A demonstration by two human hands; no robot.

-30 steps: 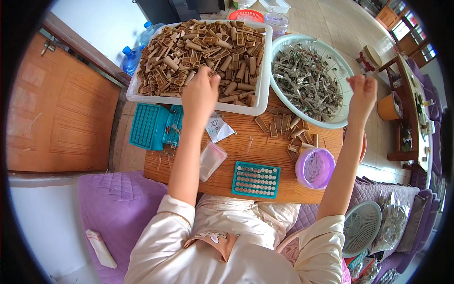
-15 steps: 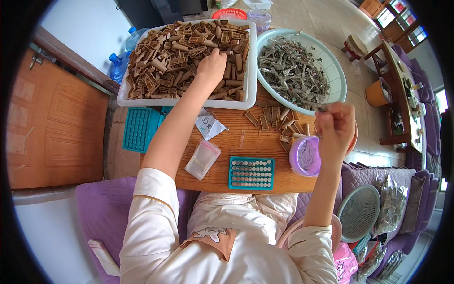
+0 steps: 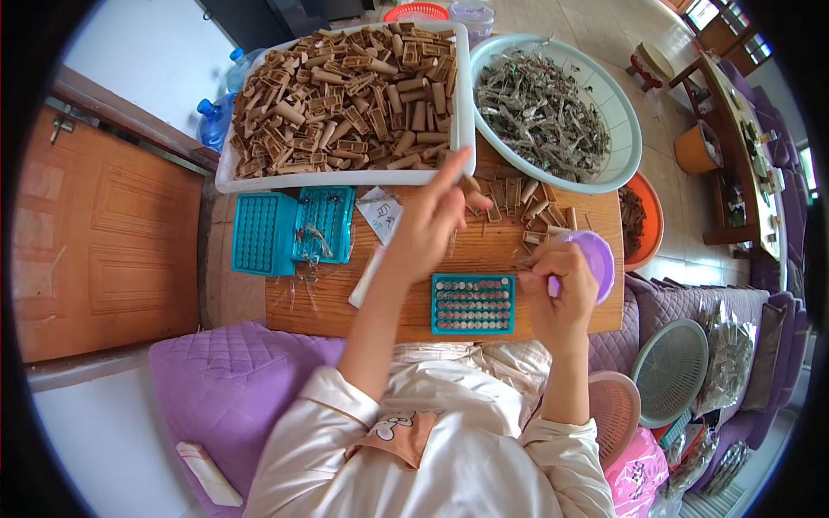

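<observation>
My left hand (image 3: 430, 223) is over the table's middle, just below the white bin (image 3: 345, 180). It is blurred, with a brown plastic casing (image 3: 470, 184) between thumb and fingers. My right hand (image 3: 563, 283) is closed in a pinch beside the purple bowl (image 3: 602, 259); its fingertips point left, and what they grip is too small to make out. Between and below my hands lies a teal tray (image 3: 473, 329) with rows of round silvery discs. Loose brown casings (image 3: 537, 210) are scattered behind my right hand. The white bin is heaped with similar casings.
At the back right, a pale green basket (image 3: 629, 142) holds tangled wired parts in clear wrap. Teal trays (image 3: 263, 233) stand at the left, next to a labelled plastic bag (image 3: 378, 213). An orange-red tub (image 3: 654, 226) with brown pieces sits beyond the table's right edge.
My left hand has come out of the bin toward me, carrying a brown casing. My right hand has dropped from near the green basket's rim to beside the purple bowl. The view has shifted slightly.
</observation>
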